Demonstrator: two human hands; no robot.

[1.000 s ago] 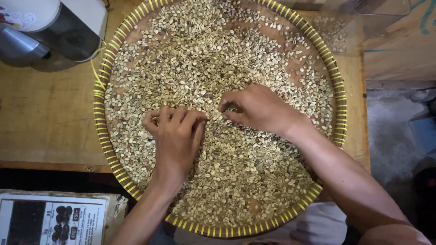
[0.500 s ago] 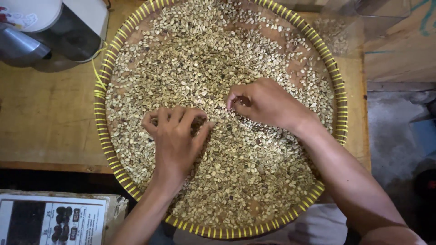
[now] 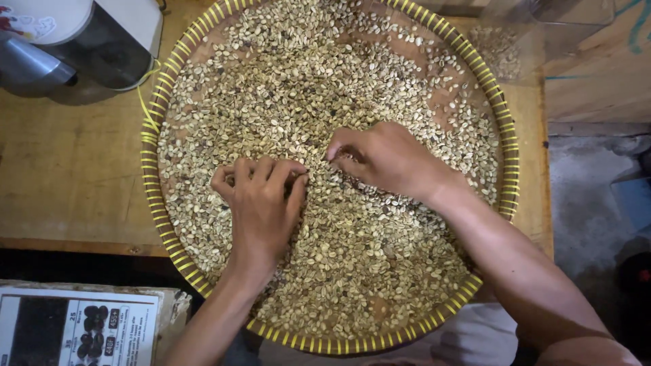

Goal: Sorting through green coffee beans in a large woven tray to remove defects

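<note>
Where tray (image 3: 505, 146) sits: wooden table (image 3: 68, 176) (worn).

Pale beans, yellow-banded tray, tan wood.

You look down on pale greenish-beige coffee beans (image 3: 285, 102) flecked with a few dark brown ones, lying in a round woven tray (image 3: 507, 146) whose brown rim is wrapped in evenly spaced bright yellow bands. Reddish-brown weave shows where the beans thin out. The tabletop (image 3: 68, 183) is light tan wood with darker stains. At its corner stands a white, black and silver appliance (image 3: 74, 41); below lies a white printed sheet (image 3: 74, 329) with black pictures.
</note>
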